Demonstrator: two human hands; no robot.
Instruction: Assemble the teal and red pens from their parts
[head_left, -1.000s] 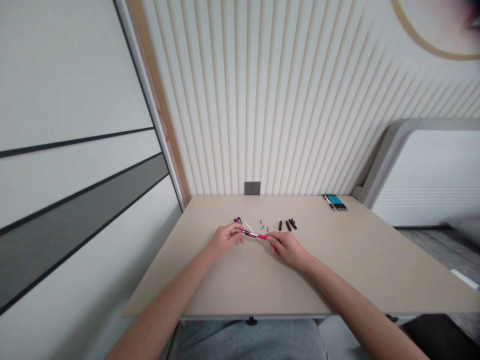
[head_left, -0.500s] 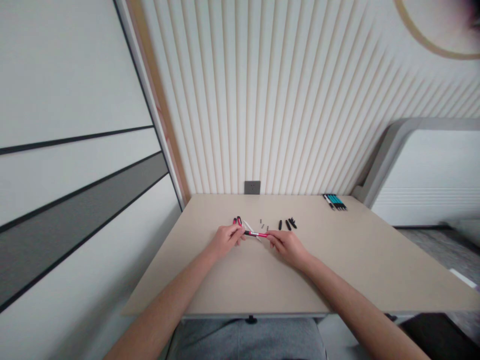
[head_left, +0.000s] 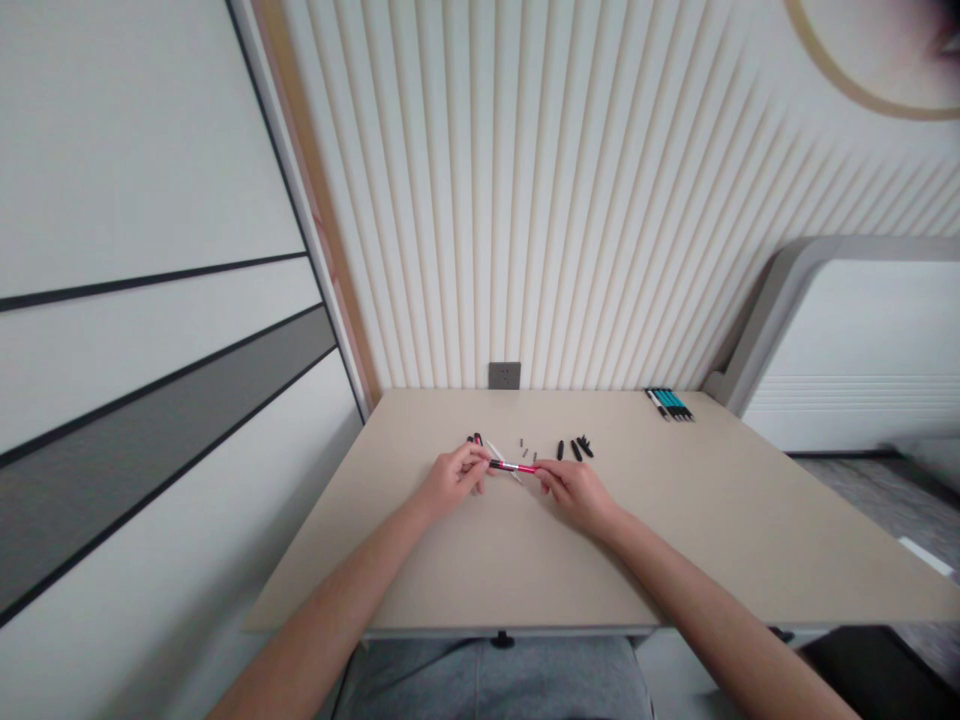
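Observation:
A red-and-black pen (head_left: 517, 467) with a silvery band lies level between my two hands, just above the table. The fingers of my left hand (head_left: 457, 472) pinch its black end. At the red end, my right hand (head_left: 576, 490) grips with thumb and fingers. Beyond my left hand lie dark-and-red pen parts (head_left: 478, 439), partly covered by the fingers. A thin white rod (head_left: 494, 450) runs slantwise behind the pen. Several tiny grey pieces (head_left: 526, 453) are scattered past the pen, and short black tapered pieces (head_left: 576, 450) rest beyond my right hand.
A row of teal, black and white pens (head_left: 670, 404) lies at the back right of the beige table (head_left: 525, 570). Behind the table, a dark socket (head_left: 505, 376) sits on the ribbed wall. A white cabinet (head_left: 150, 400) stands to the left.
The fingers of my left hand have shifted slightly left and changed their hold at the pen's black end, showing a little more of it. My right hand has stayed nearly still.

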